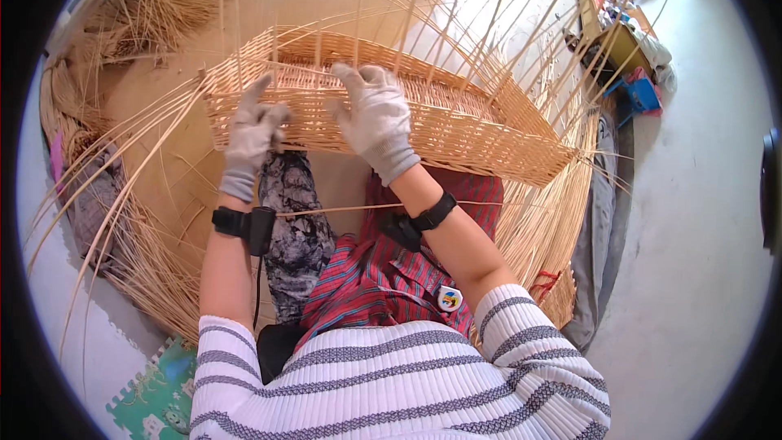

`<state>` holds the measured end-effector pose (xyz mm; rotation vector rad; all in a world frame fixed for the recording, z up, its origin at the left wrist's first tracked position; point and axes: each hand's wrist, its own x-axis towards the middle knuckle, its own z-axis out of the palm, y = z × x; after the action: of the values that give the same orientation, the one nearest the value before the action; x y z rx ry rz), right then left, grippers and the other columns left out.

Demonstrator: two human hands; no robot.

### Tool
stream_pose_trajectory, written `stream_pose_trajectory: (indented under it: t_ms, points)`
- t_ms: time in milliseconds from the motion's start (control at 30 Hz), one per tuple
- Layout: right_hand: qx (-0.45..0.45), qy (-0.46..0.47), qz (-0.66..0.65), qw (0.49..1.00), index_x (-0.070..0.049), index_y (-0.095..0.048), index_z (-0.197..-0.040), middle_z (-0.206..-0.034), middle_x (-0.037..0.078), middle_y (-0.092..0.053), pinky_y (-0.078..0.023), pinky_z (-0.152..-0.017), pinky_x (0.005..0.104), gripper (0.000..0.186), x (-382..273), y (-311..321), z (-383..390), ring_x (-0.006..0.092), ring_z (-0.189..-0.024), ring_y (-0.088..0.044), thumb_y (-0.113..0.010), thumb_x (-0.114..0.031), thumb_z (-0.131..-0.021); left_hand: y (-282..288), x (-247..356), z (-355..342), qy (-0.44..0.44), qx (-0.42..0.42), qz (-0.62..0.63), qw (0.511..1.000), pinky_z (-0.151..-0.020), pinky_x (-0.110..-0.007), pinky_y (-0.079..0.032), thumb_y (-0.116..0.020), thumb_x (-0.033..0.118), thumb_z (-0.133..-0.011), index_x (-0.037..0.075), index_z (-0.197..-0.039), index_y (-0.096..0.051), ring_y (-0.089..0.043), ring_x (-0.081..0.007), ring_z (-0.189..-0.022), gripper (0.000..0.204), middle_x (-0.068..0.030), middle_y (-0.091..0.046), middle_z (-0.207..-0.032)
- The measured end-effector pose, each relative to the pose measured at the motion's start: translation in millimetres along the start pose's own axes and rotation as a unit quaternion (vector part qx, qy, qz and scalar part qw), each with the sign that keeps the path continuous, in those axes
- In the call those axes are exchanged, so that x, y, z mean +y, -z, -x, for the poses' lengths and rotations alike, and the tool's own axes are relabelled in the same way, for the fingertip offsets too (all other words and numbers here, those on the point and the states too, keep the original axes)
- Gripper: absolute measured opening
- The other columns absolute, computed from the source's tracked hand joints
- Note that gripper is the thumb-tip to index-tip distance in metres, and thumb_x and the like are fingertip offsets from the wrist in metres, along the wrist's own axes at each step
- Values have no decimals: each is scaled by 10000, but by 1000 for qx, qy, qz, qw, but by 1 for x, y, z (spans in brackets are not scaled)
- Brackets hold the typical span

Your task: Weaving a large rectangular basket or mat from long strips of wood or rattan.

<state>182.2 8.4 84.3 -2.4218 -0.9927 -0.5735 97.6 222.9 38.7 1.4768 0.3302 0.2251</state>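
Wicker basket (476,143), tan floor sheet (155,122), cane bundles (533,232), green mat (159,387)

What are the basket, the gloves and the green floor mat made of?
The basket looks like thin woven plant stems, perhaps willow, tan and slightly shiny: strands visibly cross. The gloves look like matt knitted fabric, with snug greyish cuffs. The green floor mat is probably foam with a printed top, judging by its jigsaw edge.
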Motion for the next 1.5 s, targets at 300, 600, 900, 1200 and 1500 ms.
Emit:
stream_pose_trajectory:
  t_ms: [300,600,900,1200,1500]
  points:
    - [19,-36,6,999,-106,-668,-862,-880,117,-614,-488,-727,465,399,-3,-18,-13,340,-839,-634,-787,-485,-822,-8,3,-25,-46,99,54,993,-585,-234,-564,-759,197,-970,49,-975,-719,-637,-87,-648,153,-24,-697,-820]
    - [-7,-70,-31,997,-116,-707,-908,-912,128,-670,-515,-775,470,252,6,-24,-17,347,-893,-654,-776,-353,-857,-66,7,56,-322,164,-238,902,-810,-339,-558,-600,62,-1037,-92,-1069,-702,-696,-253,-832,188,-172,-705,-944]
    - [-136,-86,-99,982,-143,-799,-943,-989,89,-729,-562,-846,410,171,26,-9,-35,315,-959,-703,-694,-273,-907,-115,-33,24,-261,84,-293,916,-786,-474,-502,-540,195,-1038,28,-1314,-641,-632,-391,-896,339,-178,-646,-962]
    - [-193,-36,-90,976,-149,-809,-1022,-1010,93,-766,-582,-852,369,169,22,-7,-35,298,-937,-737,-699,-240,-931,-161,-15,59,-286,-372,-384,795,-857,-441,-540,-653,198,-883,68,-971,-716,-683,-365,-951,169,-174,-693,-932]
    - [-93,-16,70,993,-134,-623,-1022,-916,111,-723,-574,-716,470,105,18,-22,-18,333,-871,-733,-550,-200,-987,55,-78,109,-123,97,-40,987,-799,-310,-561,-536,418,-1069,47,-1176,-726,-701,-191,-895,430,-78,-734,-1014]
